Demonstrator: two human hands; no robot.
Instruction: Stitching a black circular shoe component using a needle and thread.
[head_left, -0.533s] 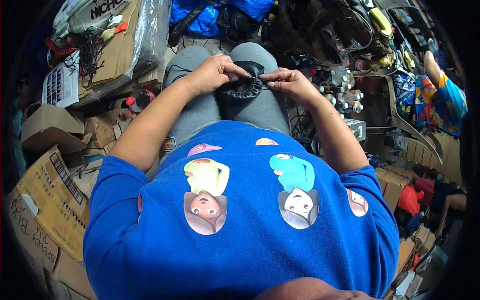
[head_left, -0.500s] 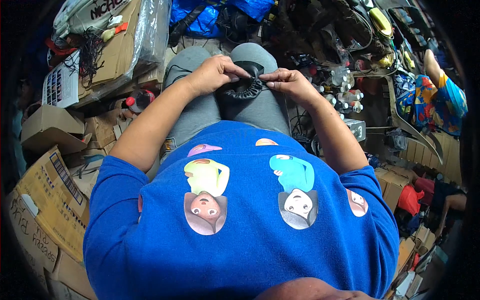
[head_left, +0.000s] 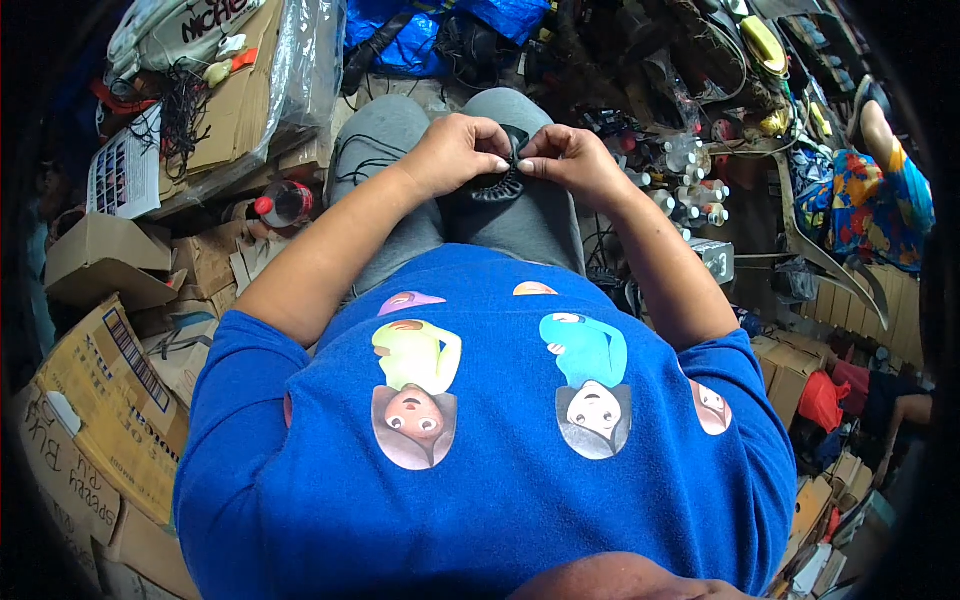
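A small black leather-like piece with a puckered, gathered edge (head_left: 498,189) rests over my right thigh, above the grey trousers (head_left: 540,215). My left hand (head_left: 455,156) pinches its upper edge between thumb and forefinger. From the other side my right hand (head_left: 572,166) pinches the same edge, fingertips almost touching those of the left. Any needle or thread between the fingers is too small to make out. Loose black cords (head_left: 366,148) lie across my left knee.
Clear plastic bottles (head_left: 703,195) stand at the right. A red-capped bottle (head_left: 285,204) and cardboard boxes (head_left: 110,262) are at the left. Blue plastic sheeting (head_left: 490,18) lies beyond my knees. Another person's leg (head_left: 878,135) shows at the far right.
Both hands have drawn closer together over the black piece. My left hand has moved right and covers more of it. Its gathered edge now shows less.
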